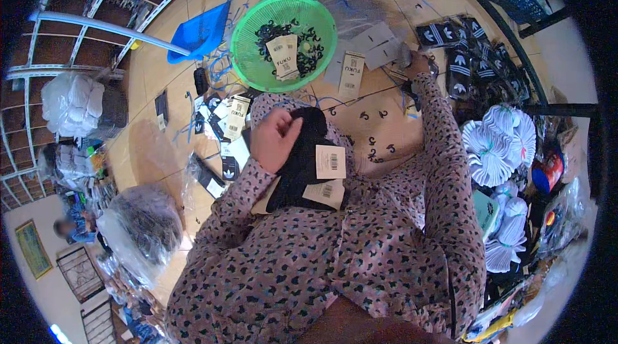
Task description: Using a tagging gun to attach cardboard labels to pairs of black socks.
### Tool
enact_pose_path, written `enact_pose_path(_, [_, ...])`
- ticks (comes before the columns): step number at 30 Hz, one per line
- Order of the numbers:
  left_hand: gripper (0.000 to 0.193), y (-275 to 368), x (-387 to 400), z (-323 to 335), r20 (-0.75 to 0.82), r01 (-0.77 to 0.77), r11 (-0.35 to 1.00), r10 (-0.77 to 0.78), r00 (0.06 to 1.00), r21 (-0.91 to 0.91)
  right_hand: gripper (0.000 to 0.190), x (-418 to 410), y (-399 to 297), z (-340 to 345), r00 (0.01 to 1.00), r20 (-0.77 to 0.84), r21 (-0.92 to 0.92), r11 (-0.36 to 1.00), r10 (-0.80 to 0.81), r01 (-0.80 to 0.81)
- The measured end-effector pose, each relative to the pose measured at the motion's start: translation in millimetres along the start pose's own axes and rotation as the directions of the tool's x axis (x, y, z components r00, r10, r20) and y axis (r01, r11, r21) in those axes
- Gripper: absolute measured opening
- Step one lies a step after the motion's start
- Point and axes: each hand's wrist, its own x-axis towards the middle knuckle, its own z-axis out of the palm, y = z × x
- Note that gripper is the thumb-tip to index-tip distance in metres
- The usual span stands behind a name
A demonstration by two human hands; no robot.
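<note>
On my lap lie black socks (pixel 301 165) with white cardboard labels (pixel 330 162) bearing printed codes. My left hand (pixel 276 141) pinches the upper end of the socks between thumb and fingers. Out to the right, my right hand (pixel 419 64) is at a crumpled clear plastic bag (pixel 401 55), beside grey-white cards (pixel 374 44) on the floor; its fingers are partly hidden and blurred. A printed sock label (pixel 351 75) lies to the left of that hand. In front of me stands a green plastic basket (pixel 235 49) holding many small black hooks (pixel 311 49) and printed labels (pixel 285 56).
Loose black hooks (pixel 372 143) lie on the tiled floor. Packed black socks (pixel 463 54) and bundled white socks (pixel 497 146) are at right. A blue dustpan (pixel 203 32), labelled socks (pixel 231 119) and a filled plastic bag (pixel 142 228) are at left. Another person (pixel 79 225) is farther off.
</note>
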Motion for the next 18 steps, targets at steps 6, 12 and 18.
enact_pose_path(6, [0.03, -41, 12, 2, 0.151, -0.176, 0.983, 0.166, 0.975, 0.055, 0.049, -38, -39, 14, 0.996, 0.081, -0.251, 0.968, 0.033, -0.011])
enact_pose_path(12, [0.019, -20, 19, 3, 0.155, -0.147, 0.988, 0.137, 0.978, 0.056, 0.044, -72, -58, 10, 0.979, 0.188, -0.175, 0.984, 0.078, -0.045])
enact_pose_path(18, [0.025, 5, 29, -19, 0.304, 0.105, 0.84, 0.074, 0.95, -0.533, 0.045, -70, -56, -35, 0.967, -0.157, 0.55, 0.831, 0.198, -0.081])
